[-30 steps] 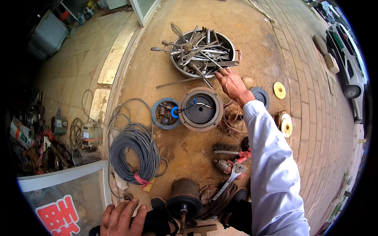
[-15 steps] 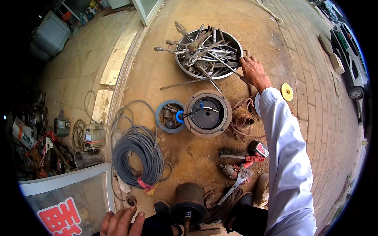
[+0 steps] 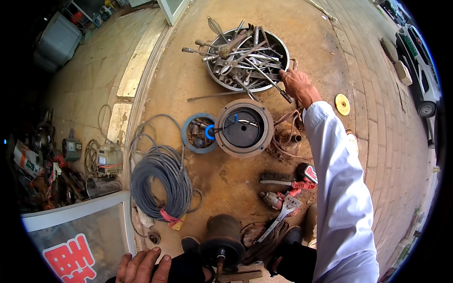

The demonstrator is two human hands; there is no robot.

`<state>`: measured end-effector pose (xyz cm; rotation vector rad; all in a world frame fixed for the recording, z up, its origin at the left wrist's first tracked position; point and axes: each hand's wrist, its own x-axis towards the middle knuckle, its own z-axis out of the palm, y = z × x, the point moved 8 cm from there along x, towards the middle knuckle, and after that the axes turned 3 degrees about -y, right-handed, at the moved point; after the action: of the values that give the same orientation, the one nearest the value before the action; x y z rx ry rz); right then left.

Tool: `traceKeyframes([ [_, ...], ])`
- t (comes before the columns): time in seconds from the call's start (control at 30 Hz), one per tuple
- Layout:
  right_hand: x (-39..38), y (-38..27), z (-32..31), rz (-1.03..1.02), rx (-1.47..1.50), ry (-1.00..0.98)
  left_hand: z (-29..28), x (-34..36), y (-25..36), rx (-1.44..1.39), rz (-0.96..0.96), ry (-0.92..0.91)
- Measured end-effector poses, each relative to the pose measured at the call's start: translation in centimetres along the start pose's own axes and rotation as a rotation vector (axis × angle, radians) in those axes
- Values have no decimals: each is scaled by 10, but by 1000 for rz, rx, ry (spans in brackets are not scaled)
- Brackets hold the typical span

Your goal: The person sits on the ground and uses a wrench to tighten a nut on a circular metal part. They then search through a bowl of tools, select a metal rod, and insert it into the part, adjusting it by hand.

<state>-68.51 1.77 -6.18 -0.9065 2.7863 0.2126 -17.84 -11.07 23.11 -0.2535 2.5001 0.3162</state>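
Note:
A metal basin [image 3: 287, 56] heaped with wrenches, sockets and bars [image 3: 250, 59] stands at the top centre. My right hand [image 3: 302, 87] reaches to its right edge, fingers curled among the tool ends; what they grip is unclear. A long socket bar [image 3: 278, 87] slants out beside that hand. Below sit a round housing [image 3: 231, 148] with wires inside and a blue-rimmed bowl of small parts [image 3: 191, 148]. My left hand [image 3: 144, 266] is low at the left, fingers apart and slightly bent, holding nothing visible, near a dark cylindrical part with a shaft [image 3: 222, 236].
Coiled grey cable [image 3: 160, 188] lies left beside a glass door [image 3: 71, 217]. Red power tools [image 3: 292, 188], a large wrench [image 3: 278, 221], a rusty roped part [image 3: 288, 134] and a yellow disc [image 3: 342, 104] lie around. A car [image 3: 415, 70] stands at far right.
My right hand has moved right and up along the basin to its right edge. A socket bar among the tools now angles further out toward the lower right, by that hand.

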Motion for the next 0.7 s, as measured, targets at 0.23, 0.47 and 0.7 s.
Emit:
traceKeyframes([
  [0.23,-56,-42,-6,-153,-59,-7,-5,-22,11,-11,77,54],
  [0.47,-62,-44,-7,-111,-20,-46,0,-33,13,34,83,55],
  [0.7,-67,-38,4,-155,143,41,-6,-23,13,10,64,67],
])
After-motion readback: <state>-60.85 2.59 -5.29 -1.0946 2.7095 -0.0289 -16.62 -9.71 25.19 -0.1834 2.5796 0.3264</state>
